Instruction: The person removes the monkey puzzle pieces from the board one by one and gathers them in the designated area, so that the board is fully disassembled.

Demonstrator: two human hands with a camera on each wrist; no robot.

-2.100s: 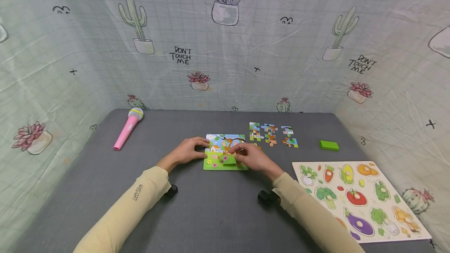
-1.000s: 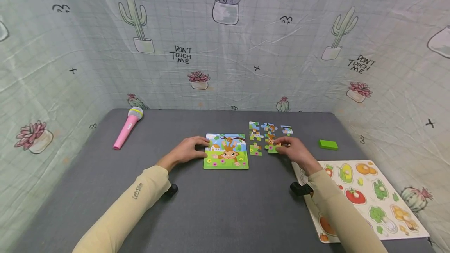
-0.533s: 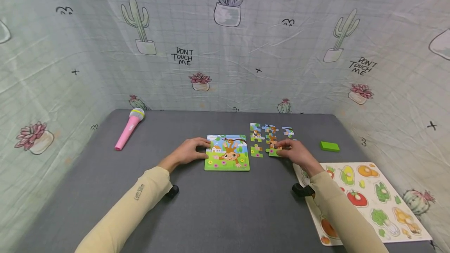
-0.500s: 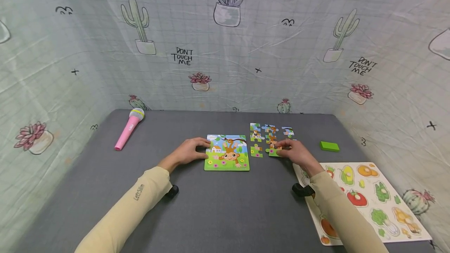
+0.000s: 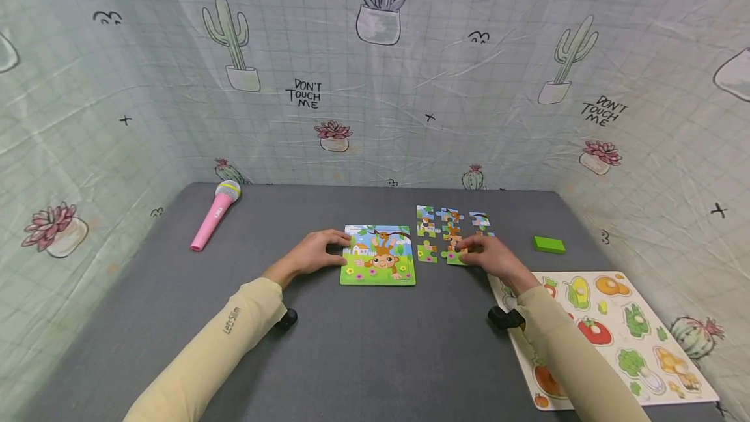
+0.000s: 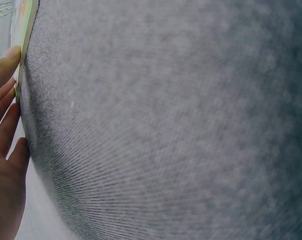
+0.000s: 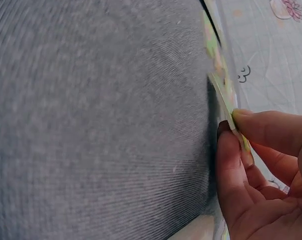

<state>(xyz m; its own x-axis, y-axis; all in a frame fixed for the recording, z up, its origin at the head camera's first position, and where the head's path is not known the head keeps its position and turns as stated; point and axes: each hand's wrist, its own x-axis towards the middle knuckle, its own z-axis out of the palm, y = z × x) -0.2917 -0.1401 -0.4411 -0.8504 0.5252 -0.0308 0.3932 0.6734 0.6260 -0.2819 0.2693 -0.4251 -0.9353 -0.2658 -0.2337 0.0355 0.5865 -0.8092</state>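
In the head view my left hand (image 5: 318, 251) rests at the left side of a square puzzle board (image 5: 377, 256) with a monkey picture. Its thumb (image 6: 13, 54) touches the board's edge in the left wrist view, with the other fingers spread beside it. Right of the board, my right hand (image 5: 491, 255) pinches a green puzzle piece (image 5: 454, 258) with a pink flower. The right wrist view shows this puzzle piece (image 7: 222, 97) tilted between thumb and fingertips, close over the table. Several loose puzzle pieces (image 5: 426, 251) lie around it, some partly behind the hand.
A pink toy microphone (image 5: 213, 217) lies at the back left of the grey table (image 5: 363, 357). At the right are a green block (image 5: 549, 244) and a vegetable puzzle board (image 5: 629, 370), partly under my right forearm. A patterned cloth (image 5: 375, 96) stands behind.
My right hand has moved from above the monkey board to the loose pieces at the right, carrying the green piece. There the piece has shifted slightly toward me. The left hand stays put.
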